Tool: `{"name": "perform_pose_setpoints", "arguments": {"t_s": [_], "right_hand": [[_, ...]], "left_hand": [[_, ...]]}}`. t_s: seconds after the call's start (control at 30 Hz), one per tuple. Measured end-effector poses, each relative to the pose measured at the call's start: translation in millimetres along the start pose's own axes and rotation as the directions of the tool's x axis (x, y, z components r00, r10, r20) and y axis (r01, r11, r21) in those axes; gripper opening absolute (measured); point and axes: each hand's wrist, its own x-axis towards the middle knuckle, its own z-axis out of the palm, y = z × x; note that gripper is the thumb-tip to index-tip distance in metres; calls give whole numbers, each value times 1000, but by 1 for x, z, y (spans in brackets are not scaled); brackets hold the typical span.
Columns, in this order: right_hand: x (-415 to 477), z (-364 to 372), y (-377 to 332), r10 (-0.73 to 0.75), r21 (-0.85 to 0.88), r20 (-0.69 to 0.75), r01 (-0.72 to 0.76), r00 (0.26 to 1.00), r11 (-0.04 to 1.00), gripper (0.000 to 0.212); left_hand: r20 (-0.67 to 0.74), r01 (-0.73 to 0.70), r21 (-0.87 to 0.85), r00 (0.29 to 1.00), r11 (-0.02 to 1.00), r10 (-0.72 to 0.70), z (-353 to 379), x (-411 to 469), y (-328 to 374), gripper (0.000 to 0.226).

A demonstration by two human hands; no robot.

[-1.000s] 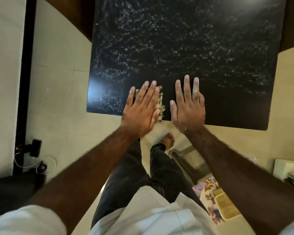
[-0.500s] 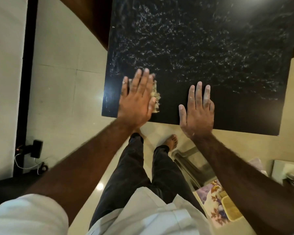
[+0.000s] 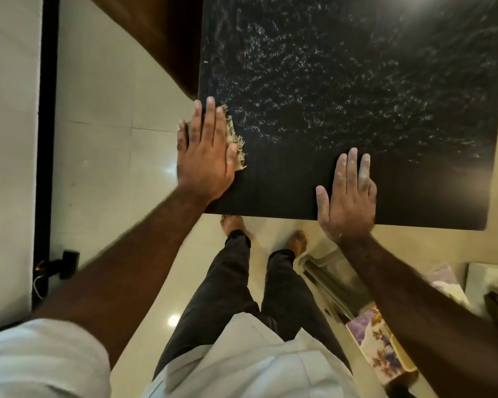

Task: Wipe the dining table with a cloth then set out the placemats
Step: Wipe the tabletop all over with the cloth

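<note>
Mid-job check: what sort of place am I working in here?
Probably a home dining area: a dark speckled table stands on glossy pale floor tiles, a floral-printed piece, perhaps a placemat, lies lower right, and the left hand presses a frayed cloth on the tabletop.

Dim warm light; glare top right on table; wide-angle edge distortion.

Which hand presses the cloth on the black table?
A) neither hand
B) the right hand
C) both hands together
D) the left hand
D: the frayed cloth shows from under the flat left hand near the left edge of the table, while the right hand lies on its bare top.
</note>
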Motion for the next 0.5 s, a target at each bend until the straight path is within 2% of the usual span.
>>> {"name": "perform_pose_setpoints", "arguments": {"t_s": [0.07, 0.17, 0.23, 0.3, 0.4, 0.5], "right_hand": [[0, 0, -2, 12, -3, -7, -12, 1000, 1000, 76], [0, 1, -3, 13, -6, 2, -13, 1000, 1000, 76], [0, 1, -3, 12, -6, 7, -12, 1000, 1000, 76], [0, 1, -2, 17, -6, 8, -17, 1000, 1000, 76], [1, 3, -1, 24, -15, 1, -24, 1000, 1000, 77], [2, 3, -1, 18, -15, 9, -18, 1000, 1000, 78]], "left_hand": [[1, -50, 19, 999, 999, 50, 0, 8, 13, 78], [66, -241, 50, 969, 969, 237, 7, -12, 34, 79], [120, -309, 62, 946, 949, 300, 12, -37, 36, 78], [145, -287, 68, 950, 955, 275, 15, -58, 24, 78], [142, -143, 54, 981, 988, 134, 13, -63, -1, 79], [73, -3, 20, 997, 1000, 1, 7, -35, -3, 79]]}}
